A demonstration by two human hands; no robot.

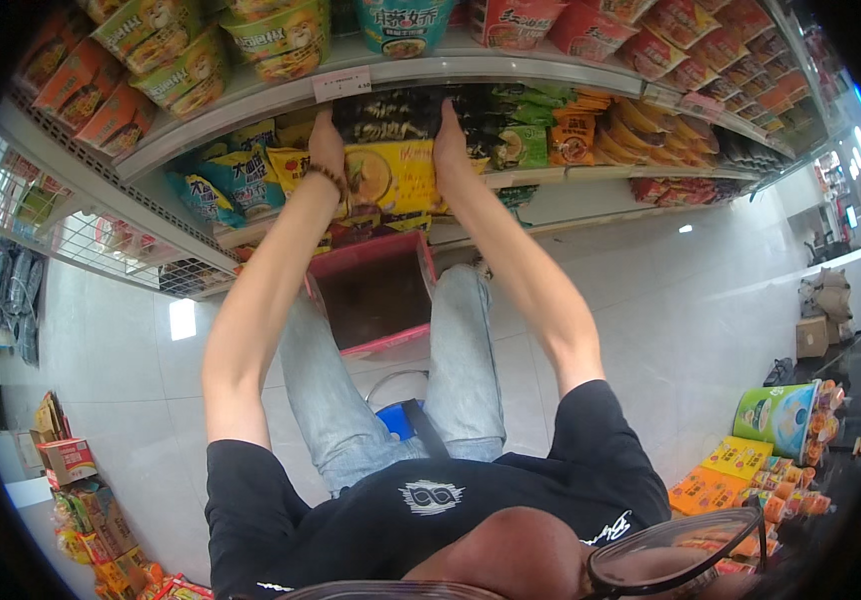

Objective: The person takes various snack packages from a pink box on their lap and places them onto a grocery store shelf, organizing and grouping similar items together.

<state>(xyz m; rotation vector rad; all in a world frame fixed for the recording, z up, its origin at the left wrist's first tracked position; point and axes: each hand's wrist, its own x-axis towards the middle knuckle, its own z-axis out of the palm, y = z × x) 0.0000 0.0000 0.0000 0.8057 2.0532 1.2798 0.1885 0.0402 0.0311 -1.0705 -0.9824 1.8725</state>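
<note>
Left hand and right hand set at opposite sides of black packets on the lower shelf; fingers partly hidden, so from where I stand I cannot tell whether either grips. Yellow packet between the wrists; open pink-rimmed box near the knees.

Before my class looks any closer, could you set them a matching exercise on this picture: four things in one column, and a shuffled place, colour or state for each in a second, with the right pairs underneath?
Column one
1. left hand
2. right hand
3. black packets
4. open box

Column two
A. between the two hands
B. pink rim
C. bare at the wrist
D. beaded bracelet at the wrist

Right pairs
1-D, 2-C, 3-A, 4-B
</note>
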